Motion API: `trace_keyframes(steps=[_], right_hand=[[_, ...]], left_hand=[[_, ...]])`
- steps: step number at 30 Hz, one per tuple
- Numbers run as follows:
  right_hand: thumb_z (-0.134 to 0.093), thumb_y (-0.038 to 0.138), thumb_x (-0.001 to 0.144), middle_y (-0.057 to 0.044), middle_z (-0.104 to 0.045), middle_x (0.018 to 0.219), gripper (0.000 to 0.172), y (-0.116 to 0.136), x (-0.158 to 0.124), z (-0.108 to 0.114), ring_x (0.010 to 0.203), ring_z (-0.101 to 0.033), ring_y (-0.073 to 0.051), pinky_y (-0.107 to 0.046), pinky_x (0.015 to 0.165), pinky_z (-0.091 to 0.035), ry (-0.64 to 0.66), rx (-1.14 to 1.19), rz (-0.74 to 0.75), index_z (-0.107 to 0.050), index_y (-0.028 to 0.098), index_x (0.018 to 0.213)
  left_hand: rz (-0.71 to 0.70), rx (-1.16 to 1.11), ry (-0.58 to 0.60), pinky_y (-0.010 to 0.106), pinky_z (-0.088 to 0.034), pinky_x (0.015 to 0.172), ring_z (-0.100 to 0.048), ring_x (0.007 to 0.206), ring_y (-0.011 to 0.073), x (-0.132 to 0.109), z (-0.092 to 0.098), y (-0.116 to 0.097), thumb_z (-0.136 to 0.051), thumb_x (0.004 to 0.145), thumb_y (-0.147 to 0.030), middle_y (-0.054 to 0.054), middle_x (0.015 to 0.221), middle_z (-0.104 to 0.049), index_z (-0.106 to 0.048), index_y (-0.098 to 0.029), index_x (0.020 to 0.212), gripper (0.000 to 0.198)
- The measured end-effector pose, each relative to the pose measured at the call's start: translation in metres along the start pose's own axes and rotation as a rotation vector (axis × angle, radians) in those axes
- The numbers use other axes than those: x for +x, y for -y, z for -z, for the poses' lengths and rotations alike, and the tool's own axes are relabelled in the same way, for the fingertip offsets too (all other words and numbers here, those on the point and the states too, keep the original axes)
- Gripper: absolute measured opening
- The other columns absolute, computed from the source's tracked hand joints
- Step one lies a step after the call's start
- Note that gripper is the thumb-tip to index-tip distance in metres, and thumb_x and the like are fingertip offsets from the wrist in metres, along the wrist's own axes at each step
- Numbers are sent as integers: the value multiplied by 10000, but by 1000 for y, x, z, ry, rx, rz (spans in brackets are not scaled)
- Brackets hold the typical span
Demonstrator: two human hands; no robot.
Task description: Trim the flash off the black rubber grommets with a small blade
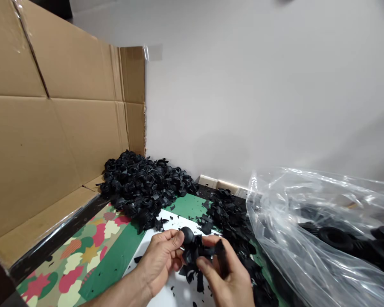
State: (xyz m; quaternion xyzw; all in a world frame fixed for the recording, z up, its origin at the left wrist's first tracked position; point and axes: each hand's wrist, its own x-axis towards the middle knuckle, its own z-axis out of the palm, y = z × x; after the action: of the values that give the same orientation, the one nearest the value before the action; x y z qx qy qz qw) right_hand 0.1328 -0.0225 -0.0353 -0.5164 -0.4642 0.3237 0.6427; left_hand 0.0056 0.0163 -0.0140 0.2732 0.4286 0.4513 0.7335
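Between my hands is a black rubber part [187,235] with a smooth rounded end and torn-looking flaps. My left hand [161,256] pinches it by the rounded end, between thumb and fingers. On its other side my right hand [228,273] is closed on the dark rubber flaps, and a strip of black rubber [221,254] stands out between its fingers. Where the part ends and loose scrap begins, I cannot tell. Below the hands lies a white sheet [171,221] with black rubber scraps [200,281] scattered on it.
A large heap of ribbed black rubber parts [144,183] lies at the back left against a cardboard wall [83,106]. Thin black scraps [230,217] are piled to the right. A clear plastic bag [307,200] with black rubber rings [336,238] stands far right. A grey wall rises behind.
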Motion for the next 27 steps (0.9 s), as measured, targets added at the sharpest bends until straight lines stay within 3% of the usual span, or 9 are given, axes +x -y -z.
trace_keyframes(steps=[3, 6, 9, 11, 14, 17, 21, 24, 27], right_hand=[[-693, 313, 679, -20, -690, 794, 219, -3, -5, -11, 715, -628, -214, -295, 676, -486, 9, -13, -83, -649, 228, 876], [-645, 368, 729, -22, -683, 693, 170, -11, -1, -5, 617, -615, -197, -282, 594, -479, -14, -91, -121, -669, 207, 776], [-661, 393, 710, -38, -702, 686, 213, -18, 6, 8, 628, -634, -212, -281, 587, -490, 46, -145, -168, -701, 190, 759], [-641, 388, 739, -42, -713, 711, 211, -20, 9, 14, 654, -642, -215, -277, 601, -492, 127, -162, -169, -704, 188, 771], [-597, 386, 790, -44, -715, 759, 218, -18, 9, 13, 703, -640, -214, -274, 638, -490, 206, -171, -123, -692, 190, 787], [-582, 360, 787, -32, -689, 739, 190, -13, 6, 5, 696, -624, -206, -269, 633, -477, 186, -190, -75, -671, 192, 772], [-538, 341, 760, 16, -585, 591, 179, -5, 3, -5, 574, -554, -175, -248, 533, -428, 124, -224, -64, -563, 210, 641], [-529, 387, 733, 17, -560, 557, 220, -1, 10, 0, 553, -535, -177, -255, 527, -424, 88, -258, -83, -527, 219, 591], [-507, 436, 700, -7, -560, 551, 244, -1, 25, 20, 557, -526, -204, -291, 545, -421, -62, -350, -131, -536, 221, 588]], left_hand=[[37, 3, 54, 154, -276, 359, -489, 400, 68, 1, 1, 3, -892, 437, -511, -23, 486, -566, -599, -132, 682, 538], [-6, 195, 79, 172, -257, 332, -549, 413, 109, -2, 3, 3, -842, 496, -565, 21, 602, -623, -599, -132, 789, 577], [-231, 440, 15, 195, -350, 401, -577, 531, 110, -6, 3, -1, -865, 535, -369, 56, 935, -653, -626, -182, 1017, 570], [-398, 613, 27, 230, -438, 547, -590, 686, 142, -10, 2, -3, -829, 557, -181, 46, 1040, -641, -669, -232, 1041, 512], [-479, 789, 74, 276, -450, 690, -587, 803, 200, -13, -1, -3, -722, 593, -60, 40, 920, -669, -734, -214, 908, 351], [-475, 874, 23, 280, -423, 640, -569, 717, 197, -14, -3, -1, -672, 594, -35, 33, 805, -652, -726, -184, 860, 309], [-613, 980, 26, 275, -396, 624, -557, 687, 192, -18, -2, 0, -625, 649, -25, 25, 714, -614, -677, -171, 738, 179], [-761, 1004, 138, 274, -382, 590, -543, 639, 180, -26, 0, 2, -598, 743, -62, 40, 679, -597, -667, -167, 694, 135], [-834, 866, 419, 276, -407, 597, -571, 661, 189, -30, 0, 5, -622, 783, -118, 78, 718, -642, -714, -160, 729, 115]])
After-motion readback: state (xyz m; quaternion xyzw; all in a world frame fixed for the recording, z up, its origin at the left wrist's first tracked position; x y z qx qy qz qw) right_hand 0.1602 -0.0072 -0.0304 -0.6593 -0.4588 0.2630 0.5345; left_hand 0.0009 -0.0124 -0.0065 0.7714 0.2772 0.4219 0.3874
